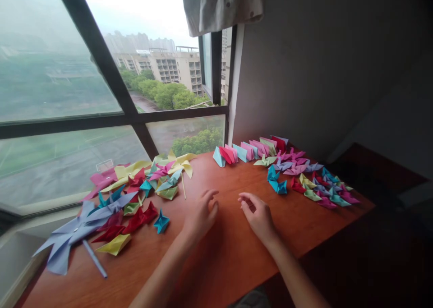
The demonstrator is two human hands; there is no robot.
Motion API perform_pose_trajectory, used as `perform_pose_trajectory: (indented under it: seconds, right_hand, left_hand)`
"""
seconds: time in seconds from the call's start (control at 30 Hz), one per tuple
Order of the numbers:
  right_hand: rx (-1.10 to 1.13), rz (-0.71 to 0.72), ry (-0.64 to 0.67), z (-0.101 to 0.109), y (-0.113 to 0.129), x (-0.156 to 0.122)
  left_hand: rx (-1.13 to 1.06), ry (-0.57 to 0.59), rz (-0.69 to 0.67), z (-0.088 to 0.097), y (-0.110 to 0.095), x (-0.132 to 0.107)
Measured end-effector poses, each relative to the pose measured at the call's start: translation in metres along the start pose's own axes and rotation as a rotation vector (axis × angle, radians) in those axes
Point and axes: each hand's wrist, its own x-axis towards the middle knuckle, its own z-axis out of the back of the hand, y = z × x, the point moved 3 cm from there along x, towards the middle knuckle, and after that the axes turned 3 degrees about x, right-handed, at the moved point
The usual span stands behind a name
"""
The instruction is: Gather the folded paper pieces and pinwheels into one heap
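My left hand (203,213) is held above the middle of the wooden table (226,258), fingers loosely curved and apart, with nothing in it. Facing it across a gap, my right hand (255,211) is also empty, its thumb and fingers bent but not closed. Left of my left hand sits a small blue folded paper piece (161,221). Beyond it lie a lavender paper pinwheel (76,229) with a rolled stick, a yellow paper boat (117,245) and red folded papers (140,220). A blue folded paper piece (276,180) stands right of my right hand.
Upright folded papers (240,152) line the back edge. Paper cranes (294,166) and small colourful paper boats (321,188) cover the right side. More pinwheels (130,175) lie by the window (135,118). A grey wall (291,73) rises behind, and a curtain (223,6) hangs above.
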Motion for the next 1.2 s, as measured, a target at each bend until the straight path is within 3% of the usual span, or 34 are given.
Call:
perform_pose_trajectory:
  seconds: [0.07, 0.13, 0.33, 0.43, 0.53, 0.7, 0.9, 1.2]
  right_hand:
    - [-0.063, -0.001, -0.06, 0.037, -0.004, 0.002]
    - [-0.141, -0.019, -0.163, 0.086, -0.013, 0.005]
    - [-0.484, -0.065, -0.551, 0.256, -0.059, 0.019]
    - [-0.598, -0.126, -0.447, 0.298, -0.082, 0.029]
    - [-0.612, -0.062, -0.295, 0.294, -0.094, 0.037]
    - [-0.661, 0.096, -0.14, 0.248, -0.101, 0.047]
    - [-0.687, 0.157, -0.117, 0.229, -0.116, 0.05]
    - [-0.525, 0.132, -0.098, 0.2, -0.105, 0.036]
  left_hand:
    - [-0.074, 0.039, -0.092, -0.026, -0.017, -0.003]
    - [-0.111, 0.077, -0.167, -0.045, -0.029, -0.006]
    - [-0.157, 0.098, -0.226, -0.068, -0.048, -0.008]
    - [-0.157, 0.125, -0.256, -0.084, -0.059, -0.003]
    - [-0.135, 0.153, -0.245, -0.105, -0.074, 0.004]
    - [-0.065, 0.172, -0.187, -0.133, -0.094, 0.019]
    - [0.023, 0.189, -0.232, -0.141, -0.109, 0.028]
    - [0.096, 0.174, -0.228, -0.148, -0.12, 0.037]
